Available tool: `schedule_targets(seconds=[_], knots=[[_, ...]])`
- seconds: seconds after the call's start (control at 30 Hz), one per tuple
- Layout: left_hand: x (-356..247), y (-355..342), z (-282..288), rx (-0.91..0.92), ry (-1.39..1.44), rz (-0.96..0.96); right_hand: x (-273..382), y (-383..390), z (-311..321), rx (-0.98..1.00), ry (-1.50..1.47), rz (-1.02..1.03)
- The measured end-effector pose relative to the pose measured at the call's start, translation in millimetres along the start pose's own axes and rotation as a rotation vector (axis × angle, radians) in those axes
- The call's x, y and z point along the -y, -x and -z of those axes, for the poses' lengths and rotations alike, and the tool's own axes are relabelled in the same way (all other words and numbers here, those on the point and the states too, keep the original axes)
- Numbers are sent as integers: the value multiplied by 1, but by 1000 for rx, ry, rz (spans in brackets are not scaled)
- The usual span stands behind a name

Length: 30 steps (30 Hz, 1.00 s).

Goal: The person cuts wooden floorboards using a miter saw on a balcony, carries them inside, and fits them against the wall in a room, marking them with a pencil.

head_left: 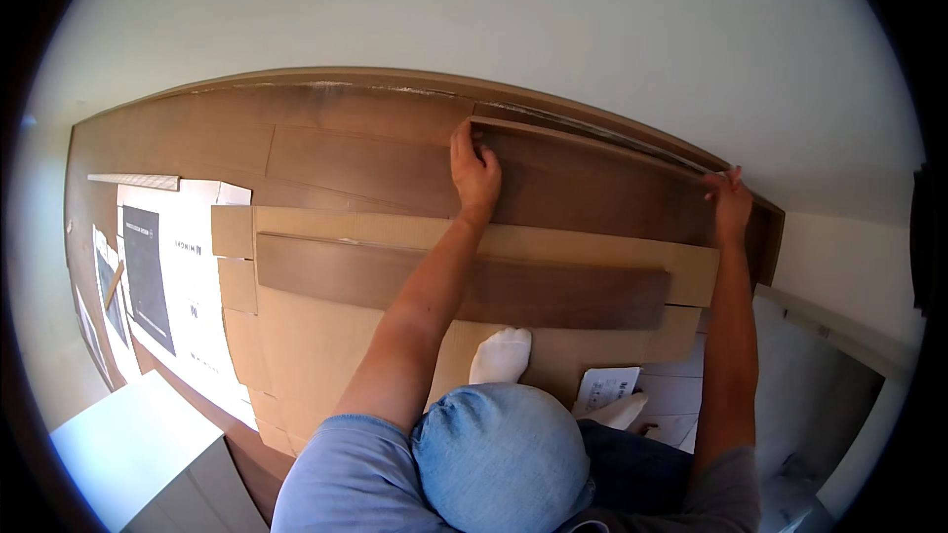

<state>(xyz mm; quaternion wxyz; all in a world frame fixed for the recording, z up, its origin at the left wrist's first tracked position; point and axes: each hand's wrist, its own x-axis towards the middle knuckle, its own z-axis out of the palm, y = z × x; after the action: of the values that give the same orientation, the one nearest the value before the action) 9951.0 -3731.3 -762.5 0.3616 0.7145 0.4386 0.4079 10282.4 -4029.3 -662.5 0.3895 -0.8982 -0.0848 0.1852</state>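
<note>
A brown wood-look floorboard (pixel 597 178) is held near the far wall, its far edge raised along a narrow gap. My left hand (pixel 476 174) grips the board's left end, thumb on one side and fingers bent at the corner. Farther right, my right hand (pixel 729 202) holds the far edge near the board's right end; its fingertips are partly hidden. Another brown plank (pixel 563 288) lies on flattened cardboard (pixel 326 286) under my forearms. Fitted floorboards (pixel 346 163) stretch to the left of the held board.
A wooden skirting strip (pixel 385 76) runs along the foot of the pale wall (pixel 494 10). Printed white cardboard (pixel 197 276) and a short offcut (pixel 133 181) lie left. A white box-shaped piece (pixel 138 439) stands near left; a grey-and-white panel (pixel 810 385) is at right.
</note>
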Motion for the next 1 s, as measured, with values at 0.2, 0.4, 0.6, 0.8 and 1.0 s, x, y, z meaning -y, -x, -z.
schedule_targets(seconds=[0.2,0.4,0.6,0.8,1.0], knots=[[10,-18,-5,15,-4,-5,35,26,21,-88,-76,188],[9,-44,-19,66,87,85,21,29,26,-75,-61,188],[43,-51,-7,221,305,191,27,41,9,-18,-21,124],[27,-38,6,1,758,400,-30,29,-7,18,-80,129],[-3,-53,41,-50,-256,-30,-57,19,-23,95,-208,73]])
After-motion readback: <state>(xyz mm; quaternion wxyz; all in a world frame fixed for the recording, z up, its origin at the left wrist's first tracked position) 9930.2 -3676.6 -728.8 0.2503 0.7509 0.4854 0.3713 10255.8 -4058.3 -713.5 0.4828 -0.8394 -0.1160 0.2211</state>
